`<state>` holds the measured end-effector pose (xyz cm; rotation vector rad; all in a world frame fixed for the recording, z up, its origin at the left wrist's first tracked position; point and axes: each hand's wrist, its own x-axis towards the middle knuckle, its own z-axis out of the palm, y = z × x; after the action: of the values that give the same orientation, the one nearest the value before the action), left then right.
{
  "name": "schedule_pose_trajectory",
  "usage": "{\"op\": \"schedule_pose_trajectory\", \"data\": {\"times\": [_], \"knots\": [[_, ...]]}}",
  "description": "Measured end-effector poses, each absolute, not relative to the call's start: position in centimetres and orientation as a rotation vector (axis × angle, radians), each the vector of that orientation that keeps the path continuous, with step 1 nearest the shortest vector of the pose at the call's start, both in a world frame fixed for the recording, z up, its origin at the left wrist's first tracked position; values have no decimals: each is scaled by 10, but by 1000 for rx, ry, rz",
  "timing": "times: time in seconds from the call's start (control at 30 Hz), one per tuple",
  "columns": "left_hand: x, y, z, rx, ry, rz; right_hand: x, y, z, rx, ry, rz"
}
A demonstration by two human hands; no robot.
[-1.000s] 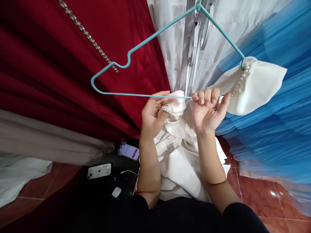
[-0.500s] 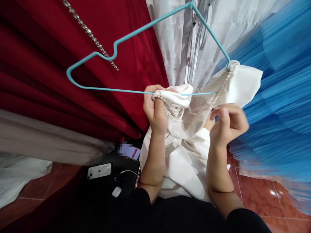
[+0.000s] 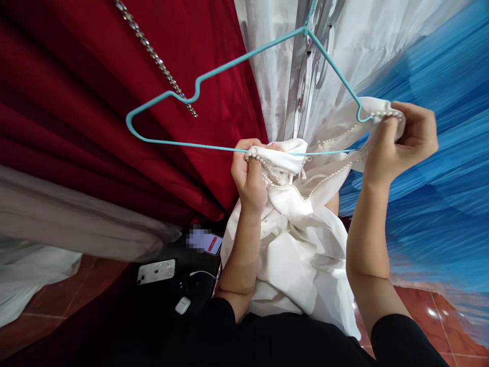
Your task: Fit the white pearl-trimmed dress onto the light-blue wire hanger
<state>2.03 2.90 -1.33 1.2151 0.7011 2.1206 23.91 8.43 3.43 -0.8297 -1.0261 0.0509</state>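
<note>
A white dress (image 3: 294,250) with pearl-beaded edging hangs down in front of me and over my lap. My left hand (image 3: 250,178) is closed on its bunched, pearl-trimmed edge at the hanger's lower bar. On the right, my right hand (image 3: 401,137) pinches the other pearl-edged part of the dress, just beyond the hanger's right end. The light blue hanger (image 3: 248,55) is tilted; its right end lies against the white cloth, while its left end is bare. Some of my left fingers are hidden behind the fabric.
Red fabric (image 3: 206,30) with a jewelled chain (image 3: 156,56) hangs at left, blue tulle (image 3: 439,204) at right. White cloth and a metal frame (image 3: 303,76) stand behind. Two phones, one a white-backed phone (image 3: 156,271), and a white earbud case (image 3: 183,305) lie on a black surface.
My right hand has moved up and right and taken hold of the dress's pearl edge, pulling it outward. The hanger has shifted slightly right and down. My left hand keeps its grip.
</note>
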Motion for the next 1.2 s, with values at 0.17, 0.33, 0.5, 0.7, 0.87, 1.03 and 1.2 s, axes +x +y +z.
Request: {"op": "schedule_pose_trajectory", "data": {"times": [0.17,0.33,0.5,0.7,0.87,1.03,1.2], "knots": [[23,33,-18,1236,778,2141,270,81,14,-845,-853,-60],[33,36,-21,1199,710,2148,267,55,-31,-948,-872,-397],[44,35,-24,1117,701,2122,216,22,-44,-894,-1202,-169],[41,29,-23,1120,777,2083,171,16,-19,-786,-1622,385],[32,19,-32,1205,736,1871,175,30,-13,-771,-1504,356],[-4,13,-49,1313,1092,2298,189,36,-10,-783,-1522,317],[-75,20,-32,1158,1241,2607,194,35,-9,-786,-1574,292]]}}
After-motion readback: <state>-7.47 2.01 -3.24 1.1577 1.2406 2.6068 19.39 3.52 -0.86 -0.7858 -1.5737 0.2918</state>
